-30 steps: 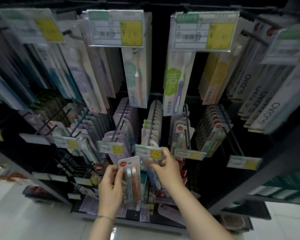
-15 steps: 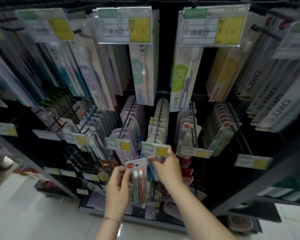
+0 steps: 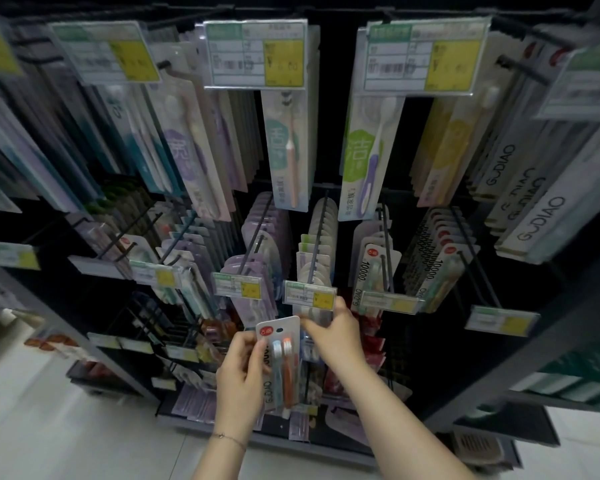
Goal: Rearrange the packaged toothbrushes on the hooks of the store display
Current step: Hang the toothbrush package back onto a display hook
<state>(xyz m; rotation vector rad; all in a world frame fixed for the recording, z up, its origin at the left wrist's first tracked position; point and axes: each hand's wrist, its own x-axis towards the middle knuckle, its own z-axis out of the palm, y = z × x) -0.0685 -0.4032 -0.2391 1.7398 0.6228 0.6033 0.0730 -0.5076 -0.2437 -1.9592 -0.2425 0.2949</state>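
Observation:
My left hand [image 3: 239, 377] grips a white toothbrush pack [image 3: 280, 362] with a blue and an orange brush and a red round logo, held upright in front of the lower display. My right hand [image 3: 335, 332] reaches just under the price tag [image 3: 310, 294] of the middle hook [image 3: 317, 233]; its fingertips pinch a clear pack [image 3: 307, 311] hanging there. Rows of white and green packs [image 3: 317, 251] hang along that hook. What the right fingers touch behind the tag is partly hidden.
Hooks with purple packs [image 3: 257, 258] stand left of the middle hook, red-logo "10000" packs [image 3: 374, 268] to its right. Tall toothbrush packs [image 3: 288, 147] and large price tags [image 3: 255, 53] hang above. More goods fill the bottom shelf [image 3: 343, 448]; pale floor [image 3: 49, 427] lies left.
The view has shifted slightly. My left hand keeps hold of the pack and my right hand stays at the middle hook's tag, its fingers now lower on the hanging pack.

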